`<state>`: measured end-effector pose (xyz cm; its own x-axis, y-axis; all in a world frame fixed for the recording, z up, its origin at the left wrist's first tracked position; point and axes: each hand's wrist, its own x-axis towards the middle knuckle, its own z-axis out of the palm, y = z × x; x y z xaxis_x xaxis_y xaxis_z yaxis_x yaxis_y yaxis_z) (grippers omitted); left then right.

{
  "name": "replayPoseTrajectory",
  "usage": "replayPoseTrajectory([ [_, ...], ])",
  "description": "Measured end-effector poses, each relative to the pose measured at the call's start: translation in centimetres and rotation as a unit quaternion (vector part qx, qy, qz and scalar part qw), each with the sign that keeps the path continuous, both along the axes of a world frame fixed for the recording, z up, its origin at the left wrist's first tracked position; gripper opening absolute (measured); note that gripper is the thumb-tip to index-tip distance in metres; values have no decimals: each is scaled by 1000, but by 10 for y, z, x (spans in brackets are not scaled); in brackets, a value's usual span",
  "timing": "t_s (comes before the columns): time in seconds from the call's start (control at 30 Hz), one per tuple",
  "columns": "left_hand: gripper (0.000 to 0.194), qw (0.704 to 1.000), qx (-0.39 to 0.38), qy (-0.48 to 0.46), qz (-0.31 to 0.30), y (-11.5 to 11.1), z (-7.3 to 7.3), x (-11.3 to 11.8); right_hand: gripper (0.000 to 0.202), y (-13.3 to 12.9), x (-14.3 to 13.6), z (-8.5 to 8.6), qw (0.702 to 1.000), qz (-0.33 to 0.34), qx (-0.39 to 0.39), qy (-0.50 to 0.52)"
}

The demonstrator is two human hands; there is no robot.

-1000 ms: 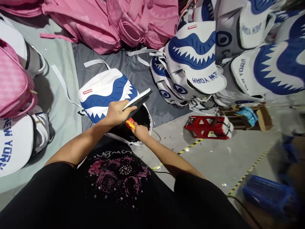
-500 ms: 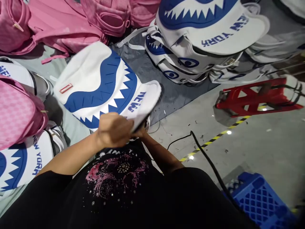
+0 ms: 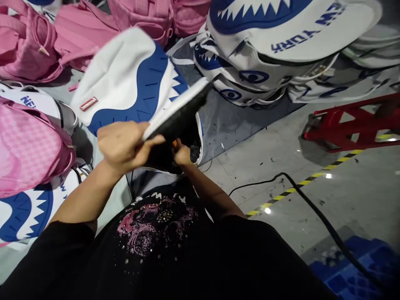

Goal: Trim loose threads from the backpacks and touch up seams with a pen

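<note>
A white backpack (image 3: pixel 115 75) with a blue band and jagged shark teeth lies in front of me, a small red-framed label on its side. My left hand (image 3: pixel 123 146) is closed round the edge of its flap (image 3: pixel 179 106), which is lifted so that the black underside shows. Under the flap the bag's dark interior is exposed. My right hand (image 3: pixel 182 153) is at that opening, fingers pinched together. A tiny orange spot shows at its fingertips; what it is, I cannot make out.
Pink backpacks (image 3: pixel 31 46) lie at the back left, and a pink checked one (image 3: pixel 31 146) rests among white ones at left. White shark backpacks (image 3: pixel 265 41) are stacked at the back right. A red stool (image 3: pixel 353 125), black cable (image 3: pixel 325 221) and blue crate (image 3: pixel 359 266) are at right.
My left hand has raised the flap and moved left and up, tilting its lettered face out of sight. The bag's opening and my right hand have come into view.
</note>
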<state>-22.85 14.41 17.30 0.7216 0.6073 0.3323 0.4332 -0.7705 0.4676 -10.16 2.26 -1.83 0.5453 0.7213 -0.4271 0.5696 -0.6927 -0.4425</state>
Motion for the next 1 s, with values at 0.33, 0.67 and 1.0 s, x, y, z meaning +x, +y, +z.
replayPoseTrajectory([
  [0.33, 48, 986, 76, -74, -125, 53, -87, 37, 45, -62, 9, 82, 988, 64, -98, -104],
  [0.67, 54, 983, 76, -71, -152, 48, -76, 31, 39, -3, 22, 23, 993, 23, -41, -108],
  [1.0, 50, 975, 54, -36, -212, 47, -87, 29, 40, 52, 7, 14, 981, 177, -5, -76],
])
